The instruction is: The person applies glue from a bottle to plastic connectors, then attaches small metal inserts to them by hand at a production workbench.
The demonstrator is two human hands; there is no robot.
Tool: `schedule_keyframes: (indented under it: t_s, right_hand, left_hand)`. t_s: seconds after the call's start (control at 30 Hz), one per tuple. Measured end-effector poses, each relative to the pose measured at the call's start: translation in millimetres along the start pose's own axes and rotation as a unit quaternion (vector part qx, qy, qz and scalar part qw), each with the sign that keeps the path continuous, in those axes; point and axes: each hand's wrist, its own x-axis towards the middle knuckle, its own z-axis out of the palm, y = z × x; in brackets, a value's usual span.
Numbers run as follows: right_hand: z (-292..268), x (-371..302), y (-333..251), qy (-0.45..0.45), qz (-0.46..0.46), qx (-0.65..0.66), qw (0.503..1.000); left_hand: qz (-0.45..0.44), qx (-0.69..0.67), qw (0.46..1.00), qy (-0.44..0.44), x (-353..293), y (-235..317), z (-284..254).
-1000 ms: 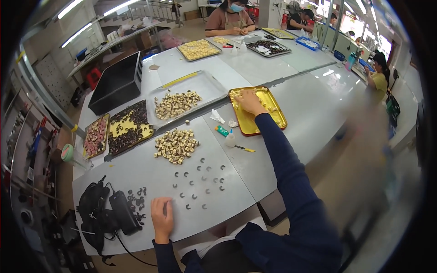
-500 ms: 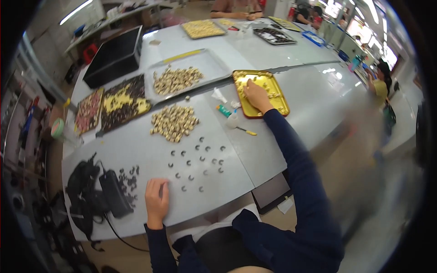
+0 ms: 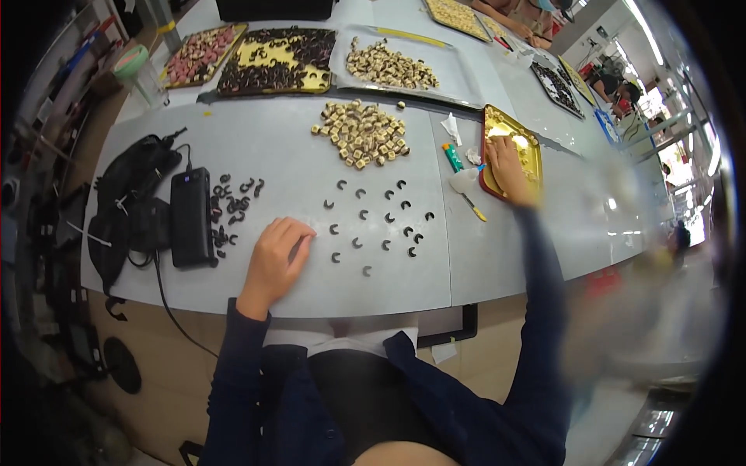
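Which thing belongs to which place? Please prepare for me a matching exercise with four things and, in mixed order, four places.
Things:
1. right hand
2. left hand
3. heap of small cream-and-brown blocks
4. black rectangular box

Places:
A. directly left of the cluster of curled dark pieces
B. at the shallow golden rectangular tray
C. just left of the spread-out dark C-shaped pieces
D. in front of the silver rectangular tray

Pairs: 1-B; 2-C; 3-D; 4-A

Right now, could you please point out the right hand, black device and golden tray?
Right hand (image 3: 508, 166): head view, back of hand.
Black device (image 3: 192, 219): head view, upper face.
Golden tray (image 3: 486, 159): head view, left wall.
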Motion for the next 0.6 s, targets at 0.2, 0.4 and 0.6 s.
schedule_keyframes:
  t_s: [0.2,0.4,0.6]
  right_hand:
    - [2,0,4,-0.015,0.058,-0.030,0.998]
    - [0,-4,7,-0.034,0.080,-0.113,0.990]
    - [-8,0,-14,-0.058,0.138,-0.096,0.984]
  left_hand:
    - [-0.003,-0.006,1.000,0.006,0,0,-1]
    - [0.013,0.032,0.999,-0.006,-11,9,-2]
    - [-0.003,0.058,0.998,-0.021,-24,27,4]
